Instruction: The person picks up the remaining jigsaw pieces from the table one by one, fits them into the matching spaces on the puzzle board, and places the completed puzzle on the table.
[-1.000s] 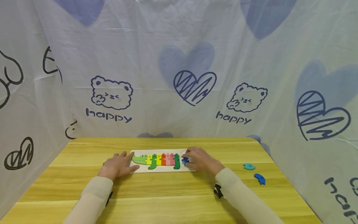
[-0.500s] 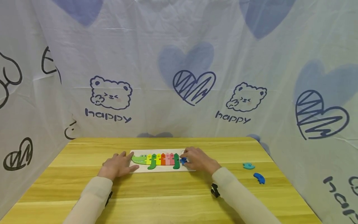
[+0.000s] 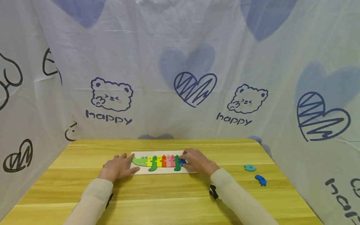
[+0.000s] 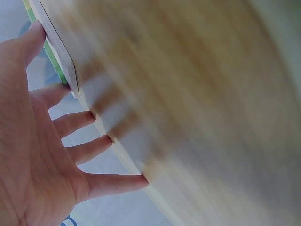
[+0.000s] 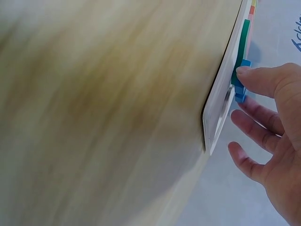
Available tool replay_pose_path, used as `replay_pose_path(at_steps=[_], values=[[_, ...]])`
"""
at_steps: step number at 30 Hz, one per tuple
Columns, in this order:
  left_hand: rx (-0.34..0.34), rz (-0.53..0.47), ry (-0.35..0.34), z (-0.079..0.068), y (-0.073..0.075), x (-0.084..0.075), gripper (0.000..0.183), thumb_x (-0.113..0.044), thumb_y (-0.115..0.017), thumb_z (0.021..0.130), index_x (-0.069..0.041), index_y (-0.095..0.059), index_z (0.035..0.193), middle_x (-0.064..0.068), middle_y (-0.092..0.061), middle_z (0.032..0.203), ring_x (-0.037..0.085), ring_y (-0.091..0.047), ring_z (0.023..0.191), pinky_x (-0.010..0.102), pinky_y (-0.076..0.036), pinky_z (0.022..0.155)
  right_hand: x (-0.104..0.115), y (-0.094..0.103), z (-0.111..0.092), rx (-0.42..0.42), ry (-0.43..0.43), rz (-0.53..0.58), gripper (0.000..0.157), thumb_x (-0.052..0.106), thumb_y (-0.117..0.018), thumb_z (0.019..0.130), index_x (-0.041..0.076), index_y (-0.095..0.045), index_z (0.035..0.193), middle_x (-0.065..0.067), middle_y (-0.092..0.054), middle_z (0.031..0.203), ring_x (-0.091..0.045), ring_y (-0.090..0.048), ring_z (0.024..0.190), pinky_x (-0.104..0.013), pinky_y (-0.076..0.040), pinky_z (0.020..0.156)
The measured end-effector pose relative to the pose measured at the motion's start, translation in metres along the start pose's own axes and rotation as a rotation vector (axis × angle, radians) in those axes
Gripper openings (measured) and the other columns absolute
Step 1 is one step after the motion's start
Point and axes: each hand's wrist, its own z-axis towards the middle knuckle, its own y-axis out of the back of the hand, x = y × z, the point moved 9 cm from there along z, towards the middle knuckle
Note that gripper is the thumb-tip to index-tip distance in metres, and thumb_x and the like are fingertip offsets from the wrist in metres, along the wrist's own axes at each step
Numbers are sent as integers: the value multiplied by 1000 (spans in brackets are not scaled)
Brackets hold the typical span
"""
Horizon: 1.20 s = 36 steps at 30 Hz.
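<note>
A white puzzle board [image 3: 166, 171] lies on the table, filled from the left with a crocodile's green head [image 3: 140, 161] and a row of yellow, green, orange, pink and dark green pieces. My left hand [image 3: 116, 168] touches the board's left end with thumb and index finger, its other fingertips resting on the tabletop in the left wrist view. Between thumb and fingers my right hand [image 3: 198, 161] pinches a blue puzzle piece [image 5: 242, 84] close against the dark green leg piece [image 5: 242, 47]. Part of that blue piece is hidden by the fingers in the head view.
A teal puzzle piece [image 3: 250, 168] and a curved blue puzzle piece [image 3: 261, 180] lie apart on the wooden table [image 3: 157, 200], to the right. A printed white cloth [image 3: 152, 62] hangs behind the table and at both sides.
My right hand has moved slightly left with the blue piece, bringing it up to the dark green piece. My left hand has stayed in place on the board.
</note>
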Motion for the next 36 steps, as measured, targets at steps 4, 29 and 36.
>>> replay_pose_path(at_steps=[4, 29, 36], values=[[-2, 3, 0, 0, 0, 0, 86, -73, -42, 85, -17, -32, 149, 24, -36, 149, 54, -37, 129, 74, -42, 84, 0, -1, 1, -2, -3, -5, 34, 26, -65, 90, 16, -66, 122, -4, -66, 115, -14, -59, 97, -30, -53, 85], [-20, 0, -14, 5, -3, 3, 87, -73, -42, 85, -16, -33, 149, 25, -37, 148, 55, -37, 128, 73, -41, 86, -2, -3, 4, 16, 7, -6, 37, 32, -70, 85, 14, -69, 118, -2, -68, 112, -14, -60, 96, -27, -53, 83], [-21, -2, -17, 3, -2, 0, 86, -73, -43, 85, -15, -34, 149, 25, -38, 147, 54, -40, 126, 72, -43, 85, -4, -6, 4, 32, -13, 14, 38, 34, -69, 86, 14, -68, 119, -2, -67, 114, -14, -60, 100, -30, -53, 88]])
